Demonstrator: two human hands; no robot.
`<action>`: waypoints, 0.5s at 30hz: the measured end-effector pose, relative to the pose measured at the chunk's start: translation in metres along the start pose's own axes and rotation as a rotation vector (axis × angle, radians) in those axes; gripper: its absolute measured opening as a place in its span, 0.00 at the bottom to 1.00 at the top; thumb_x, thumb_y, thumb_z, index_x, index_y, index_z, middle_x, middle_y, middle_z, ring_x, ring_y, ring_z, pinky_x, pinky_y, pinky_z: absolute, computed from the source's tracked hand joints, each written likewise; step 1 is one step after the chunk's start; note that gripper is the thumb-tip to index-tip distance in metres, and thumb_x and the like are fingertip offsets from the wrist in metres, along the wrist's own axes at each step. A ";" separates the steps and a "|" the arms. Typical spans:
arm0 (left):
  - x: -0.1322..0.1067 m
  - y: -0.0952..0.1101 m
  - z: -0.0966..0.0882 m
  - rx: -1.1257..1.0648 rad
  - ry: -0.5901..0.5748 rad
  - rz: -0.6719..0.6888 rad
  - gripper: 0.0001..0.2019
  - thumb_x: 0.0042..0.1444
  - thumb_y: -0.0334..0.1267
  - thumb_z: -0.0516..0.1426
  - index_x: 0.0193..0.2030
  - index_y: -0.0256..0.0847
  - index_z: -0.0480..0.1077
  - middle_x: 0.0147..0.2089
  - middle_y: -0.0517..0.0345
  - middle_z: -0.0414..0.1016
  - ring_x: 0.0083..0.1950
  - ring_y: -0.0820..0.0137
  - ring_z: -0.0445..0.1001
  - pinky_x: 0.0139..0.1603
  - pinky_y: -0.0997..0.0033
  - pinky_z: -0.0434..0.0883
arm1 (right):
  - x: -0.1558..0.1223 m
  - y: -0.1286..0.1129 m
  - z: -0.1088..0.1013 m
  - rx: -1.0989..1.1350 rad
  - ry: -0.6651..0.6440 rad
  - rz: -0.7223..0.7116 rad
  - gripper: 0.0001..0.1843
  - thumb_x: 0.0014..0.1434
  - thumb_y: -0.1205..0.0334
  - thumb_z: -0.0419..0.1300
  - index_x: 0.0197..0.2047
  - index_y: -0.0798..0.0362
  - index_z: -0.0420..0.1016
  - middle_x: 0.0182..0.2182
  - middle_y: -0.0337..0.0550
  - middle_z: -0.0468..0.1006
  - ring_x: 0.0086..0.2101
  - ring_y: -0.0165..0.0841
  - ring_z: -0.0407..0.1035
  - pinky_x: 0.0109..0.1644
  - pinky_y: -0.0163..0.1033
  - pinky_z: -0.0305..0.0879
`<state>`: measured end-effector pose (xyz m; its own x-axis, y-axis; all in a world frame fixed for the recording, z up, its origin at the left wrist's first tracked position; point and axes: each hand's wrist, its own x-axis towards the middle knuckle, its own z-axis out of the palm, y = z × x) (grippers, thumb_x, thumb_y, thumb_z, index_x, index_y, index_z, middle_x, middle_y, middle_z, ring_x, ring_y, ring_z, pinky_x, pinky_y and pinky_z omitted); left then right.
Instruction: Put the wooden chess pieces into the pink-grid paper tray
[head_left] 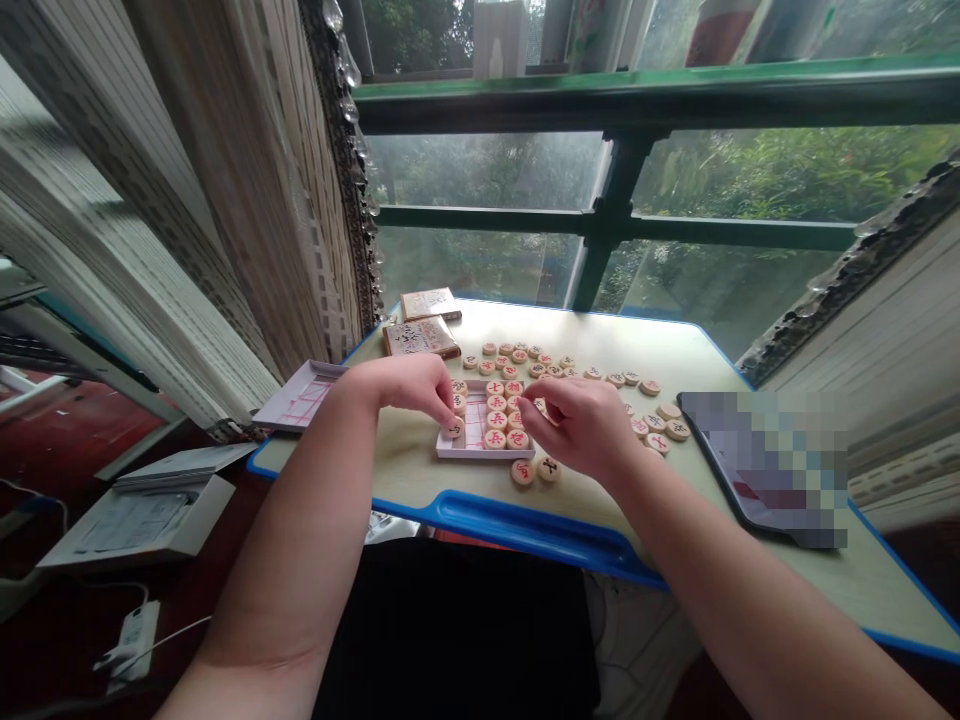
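Note:
A shallow white box [486, 454] stands on the table with round wooden Chinese chess pieces [496, 421] in columns at its left and right sides. My left hand [412, 385] reaches over the box's left edge. Its thumb and fingers are closed at a black-marked chess piece [453, 429] at the near end of the left column. My right hand [585, 420] is at the right edge of the box, fingers curled beside the red-marked pieces; what lies between its fingertips is partly hidden. Two loose pieces, one red-marked [523, 473] and one black-marked [549, 469], lie in front of the box.
Several more pieces [546, 360] are scattered behind and right of the box. A dark tablet-like device [750, 480], partly pixelated, lies at the right. Two small decorated boxes [421, 338] sit at the back left. A white lid [296, 395] rests at the table's left edge.

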<state>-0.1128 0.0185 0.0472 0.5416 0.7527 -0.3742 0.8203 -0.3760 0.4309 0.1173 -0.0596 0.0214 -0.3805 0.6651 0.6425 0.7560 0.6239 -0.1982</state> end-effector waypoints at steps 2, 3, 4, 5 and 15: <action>-0.001 0.002 -0.001 0.007 -0.010 -0.009 0.14 0.37 0.50 0.63 0.28 0.43 0.78 0.28 0.59 0.77 0.32 0.69 0.70 0.30 0.74 0.60 | 0.000 0.001 0.001 -0.001 0.025 -0.023 0.14 0.58 0.58 0.53 0.25 0.53 0.73 0.13 0.35 0.66 0.18 0.26 0.61 0.25 0.32 0.52; -0.002 0.003 -0.002 0.012 -0.017 -0.016 0.15 0.37 0.51 0.63 0.28 0.42 0.78 0.29 0.59 0.77 0.32 0.69 0.70 0.30 0.74 0.60 | 0.000 0.002 0.001 -0.002 0.038 -0.033 0.14 0.57 0.58 0.53 0.25 0.53 0.73 0.13 0.35 0.65 0.18 0.26 0.61 0.25 0.32 0.52; -0.003 0.004 -0.002 0.017 -0.023 -0.022 0.16 0.37 0.51 0.63 0.29 0.42 0.78 0.29 0.60 0.77 0.33 0.69 0.70 0.31 0.74 0.60 | -0.001 0.002 0.001 -0.004 0.050 -0.040 0.13 0.57 0.59 0.53 0.25 0.53 0.73 0.13 0.35 0.65 0.18 0.26 0.61 0.25 0.31 0.52; -0.003 0.004 -0.003 0.021 -0.024 -0.026 0.16 0.37 0.51 0.63 0.30 0.42 0.78 0.29 0.60 0.77 0.33 0.69 0.70 0.31 0.74 0.60 | -0.001 0.002 0.002 -0.006 0.059 -0.046 0.13 0.57 0.59 0.54 0.24 0.53 0.73 0.13 0.35 0.65 0.18 0.26 0.62 0.25 0.31 0.52; 0.000 0.001 0.000 -0.015 -0.018 0.003 0.14 0.35 0.47 0.63 0.23 0.41 0.69 0.22 0.63 0.66 0.27 0.72 0.61 0.26 0.72 0.55 | 0.001 0.004 0.004 -0.045 0.003 -0.004 0.16 0.58 0.58 0.52 0.22 0.53 0.70 0.13 0.35 0.64 0.17 0.25 0.58 0.25 0.32 0.50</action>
<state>-0.1121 0.0179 0.0477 0.5478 0.7414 -0.3877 0.8157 -0.3704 0.4443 0.1182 -0.0549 0.0183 -0.3816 0.6617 0.6454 0.7776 0.6073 -0.1628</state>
